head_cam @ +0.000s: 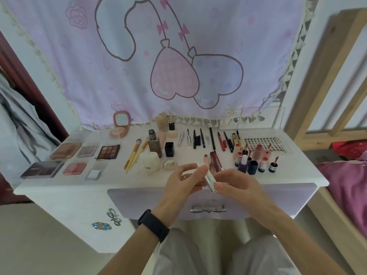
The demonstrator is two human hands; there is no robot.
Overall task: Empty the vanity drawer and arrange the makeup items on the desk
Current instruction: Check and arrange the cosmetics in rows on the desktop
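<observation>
Over the front edge of the white desk (111,182), both hands hold a slim silver and gold lipstick tube (210,180). My left hand (183,182) grips its upper gold end and my right hand (231,183) pinches its lower silver end. The lilac vanity drawer (151,203) under them looks pushed in, its silver bow handle (207,209) showing. Makeup lies in rows on the desk: eyeshadow palettes (108,151) at the left, brushes (134,153), a foundation bottle (154,144), pencils and liners (198,138), lip glosses (256,157).
A pink compact with mirror (120,126) stands at the back left. A clear lash tray (264,142) lies at the back right. A cartoon cloth (178,56) hangs behind the desk. A wooden bed frame (325,76) with pink bedding (345,187) is at the right.
</observation>
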